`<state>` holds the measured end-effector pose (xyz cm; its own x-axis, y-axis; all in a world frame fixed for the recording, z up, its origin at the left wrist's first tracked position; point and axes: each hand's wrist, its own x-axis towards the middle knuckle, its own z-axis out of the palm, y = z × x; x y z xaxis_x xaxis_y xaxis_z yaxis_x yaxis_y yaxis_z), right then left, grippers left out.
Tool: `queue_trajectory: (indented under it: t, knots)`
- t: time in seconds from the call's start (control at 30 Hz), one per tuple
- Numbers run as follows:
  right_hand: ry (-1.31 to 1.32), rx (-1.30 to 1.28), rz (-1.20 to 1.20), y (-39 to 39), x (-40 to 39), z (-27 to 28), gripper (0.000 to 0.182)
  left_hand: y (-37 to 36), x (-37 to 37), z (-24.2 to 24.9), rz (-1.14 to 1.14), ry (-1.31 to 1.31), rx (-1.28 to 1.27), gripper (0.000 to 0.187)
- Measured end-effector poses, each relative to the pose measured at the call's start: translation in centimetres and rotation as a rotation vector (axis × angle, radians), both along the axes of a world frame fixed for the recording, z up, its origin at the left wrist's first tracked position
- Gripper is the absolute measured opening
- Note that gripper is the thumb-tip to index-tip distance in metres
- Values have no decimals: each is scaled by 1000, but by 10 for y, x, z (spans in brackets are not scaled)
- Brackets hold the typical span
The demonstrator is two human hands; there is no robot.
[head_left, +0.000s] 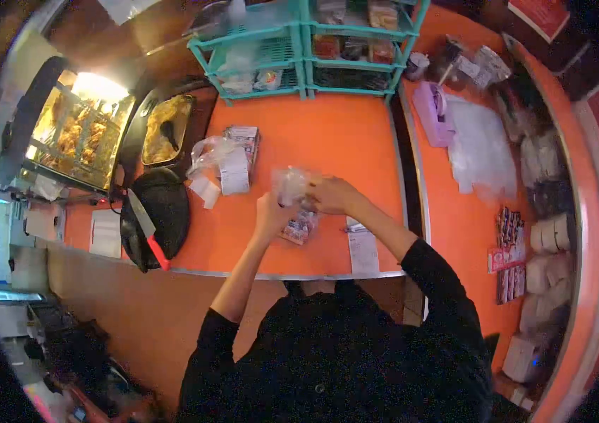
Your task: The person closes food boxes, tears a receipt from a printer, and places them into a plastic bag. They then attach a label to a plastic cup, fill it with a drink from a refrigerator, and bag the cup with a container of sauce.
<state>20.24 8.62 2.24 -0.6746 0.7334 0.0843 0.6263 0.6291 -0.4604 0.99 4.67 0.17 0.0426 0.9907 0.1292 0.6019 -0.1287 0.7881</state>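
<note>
Over the middle of the orange counter (356, 127), both hands are closed around a clear plastic bag (291, 185). My left hand (272, 213) grips it from the lower left, my right hand (333, 195) from the right. The bag is blurred, and its contents cannot be made out. Just below the hands lies a clear-wrapped packet with printed items (301, 227). To the left are a white paper slip (234, 176), a printed box (244, 137) and a crumpled clear bag (209, 151). A receipt with a pen (363, 250) lies at the right, near the front edge.
A knife with a red handle (150, 233) rests on a black round board (165, 204) at the left. Behind are a food tray (167, 130), a lit food warmer (77, 134) and teal racks (303, 63). A purple tape dispenser (432, 116) stands right, beside plastic sheets (479, 151).
</note>
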Motion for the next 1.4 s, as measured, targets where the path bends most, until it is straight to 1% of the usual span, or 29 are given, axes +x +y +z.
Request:
queue_trajectory:
  t: [0.1, 0.17, 0.2, 0.23, 0.3, 0.37, 0.43, 0.47, 0.5, 0.53, 0.6, 0.63, 0.67, 0.73, 0.8, 0.83, 0.87, 0.9, 0.93, 1.0, 1.03, 1.07, 1.13, 1.17, 1.23, 1.27, 1.33, 1.37, 1.4]
  knots:
    - [330, 224, 320, 1, -5, 25, 22, 0, 8, 5, -20, -85, 117, 25]
    - [44, 24, 178, 3, -9, 0, 18, -2, 6, 10, -2, -80, 156, 26]
    - [41, 64, 201, 12, -11, -6, 18, 3, 5, 18, 25, -10, 78, 28]
    - [126, 93, 159, 11, -10, -20, 16, 2, 5, 19, 41, 57, -19, 31]
    - [211, 133, 94, 6, 5, -23, 15, 1, 5, 34, 65, -53, 156, 31]
    - [308, 175, -35, -1, 34, -14, 14, 7, -3, 62, 238, 101, 101, 27]
    - [335, 421, -370, 9, 94, -7, 12, 14, 20, 155, 340, -226, 362, 16]
    - [342, 500, -538, 15, 133, 9, 11, 28, 18, 169, 383, -135, 586, 12]
    - [311, 300, -904, 23, 168, 26, 12, 34, 34, 196, 382, -140, 727, 9]
    - [374, 719, -1005, 37, 206, 43, 15, 43, 54, 206, 365, -147, 732, 9]
    - [110, 845, -1382, 61, 262, 62, 18, 54, 107, 216, 146, -209, 763, 9]
    - [113, 850, -1393, 85, 295, 49, 18, 62, 138, 208, 1, -274, 665, 8]
    - [-25, 402, -1345, 116, 327, 19, 21, 70, 173, 191, -141, -334, 564, 6]
    - [-149, -33, -1260, 135, 352, 8, 23, 89, 239, 130, -362, -460, 166, 12]
    - [693, -381, -1104, 127, 346, 15, 22, 102, 287, 78, -472, -643, -375, 20]
    - [778, -171, -1033, 114, 350, 11, 20, 107, 302, 58, -484, -640, -380, 20]
    - [851, 39, -950, 93, 352, 4, 19, 110, 316, 41, -414, -697, -526, 23]
    - [949, 70, -908, 55, 344, 16, 17, 113, 328, 26, -337, -753, -675, 27]
    - [1045, 99, -867, 11, 336, 25, 15, 120, 339, 12, -344, -755, -685, 27]
    - [619, 164, -977, -52, 335, -1, 14, 132, 357, -4, -366, -704, -620, 32]
    - [615, 152, -1001, -61, 331, 0, 14, 126, 368, 19, -268, -657, -606, 33]
    - [612, 126, -1048, -67, 321, 0, 19, 129, 379, 13, -280, -647, -625, 33]
    - [611, 115, -1102, -69, 320, -8, 24, 139, 402, 5, -280, -594, -343, 31]
    - [577, 126, -1136, -64, 321, -25, 26, 139, 409, 7, -288, -587, -343, 31]
    - [552, 126, -1173, -61, 325, -35, 27, 132, 414, 26, -120, -297, -241, 25]
    - [528, 75, -1223, -59, 327, -34, 28, 134, 418, 27, -118, -284, -252, 25]
    - [487, -34, -1257, -68, 327, -26, 29, 131, 415, 4, -128, 179, 2, 23]
    - [464, -58, -1235, -72, 327, -10, 23, 117, 402, -2, -105, 192, -37, 23]
    - [448, -74, -1210, -75, 322, 2, 19, 107, 389, 0, -96, -23, 9, 18]
